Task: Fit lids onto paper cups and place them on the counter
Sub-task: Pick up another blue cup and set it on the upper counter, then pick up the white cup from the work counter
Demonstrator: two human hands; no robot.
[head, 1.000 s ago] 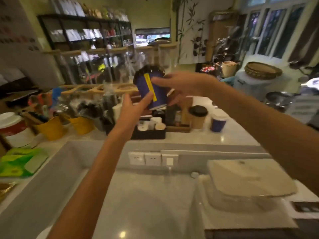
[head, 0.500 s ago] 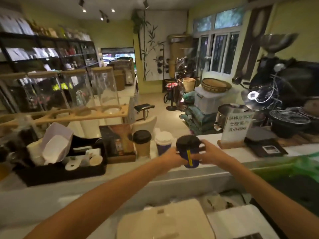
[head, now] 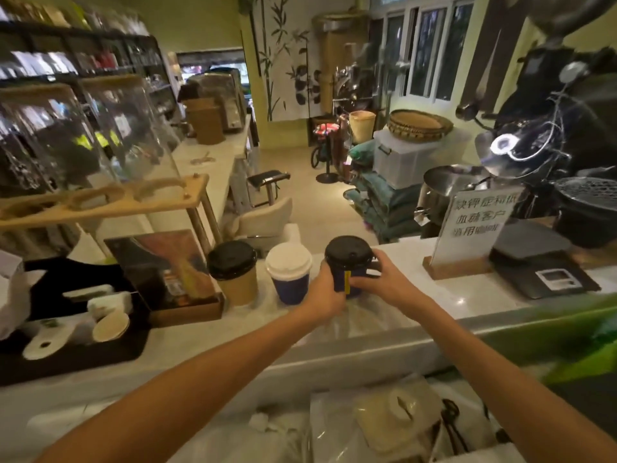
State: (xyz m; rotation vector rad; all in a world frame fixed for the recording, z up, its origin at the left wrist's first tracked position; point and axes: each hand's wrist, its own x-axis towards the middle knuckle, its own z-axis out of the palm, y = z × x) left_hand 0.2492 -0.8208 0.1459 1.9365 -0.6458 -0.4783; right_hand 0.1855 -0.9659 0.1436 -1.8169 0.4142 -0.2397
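A blue paper cup with a yellow stripe and a black lid (head: pixel 347 253) stands upright on the white counter (head: pixel 444 295). My left hand (head: pixel 325 292) wraps its left side and my right hand (head: pixel 379 280) holds its right side. To its left stand a blue cup with a white lid (head: pixel 288 272) and a brown cup with a black lid (head: pixel 233 272), both upright in a row on the counter.
A brown box (head: pixel 173 272) and a black tray of white lids and small items (head: pixel 66 329) sit at the left. A sign on a wooden base (head: pixel 467 228) and a black scale (head: pixel 541 262) stand at the right. Wooden dispenser rack (head: pixel 100 202) behind.
Both hands carried the blue cup from in front of me, raised and tilted, down and right to the counter, where it now stands beside the white-lidded cup. The view swung right.
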